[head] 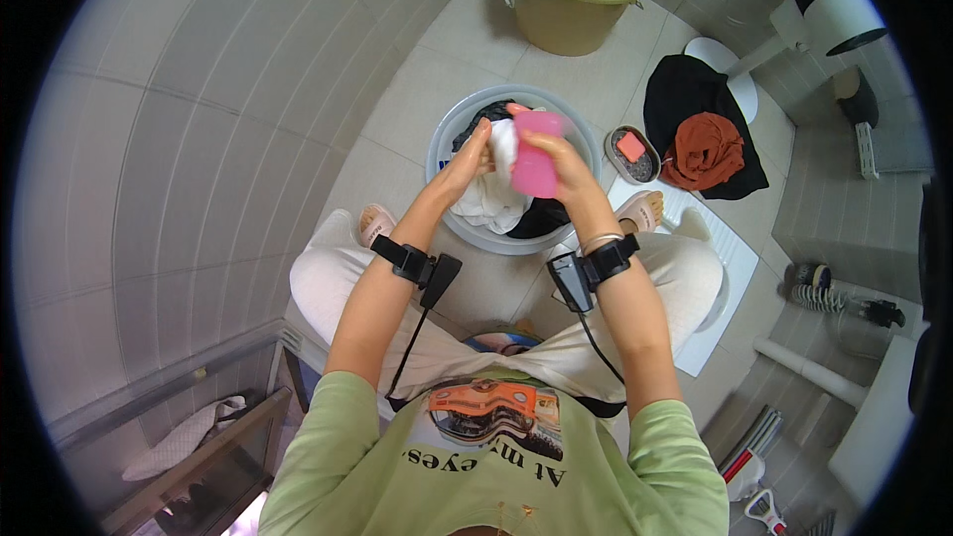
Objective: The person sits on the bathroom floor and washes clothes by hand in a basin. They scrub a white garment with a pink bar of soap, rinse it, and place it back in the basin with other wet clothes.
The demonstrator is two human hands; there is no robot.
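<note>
My right hand (567, 168) grips a pink plastic block (536, 156), narrowed at its middle like the back of a scrubbing brush. Motion blurs it, and no bristles show. Against its left side lies a bunched white cloth (491, 193), with my left hand (467, 164) closed around an upper part of it. Both hands are over a round light-grey basin (514, 244) on the floor. Inside the basin, dark cloth (542, 219) lies at the lower right, and a black garment (476, 119) shows at the upper left.
Right of the basin stand a soap dish (634, 170) with pink soap (630, 147) and a rust-coloured cloth (707, 149) on black fabric (670, 89). A beige bucket (573, 22) with cloths over its rim stands ahead. A white squat-toilet pan (726, 275) is under my right leg.
</note>
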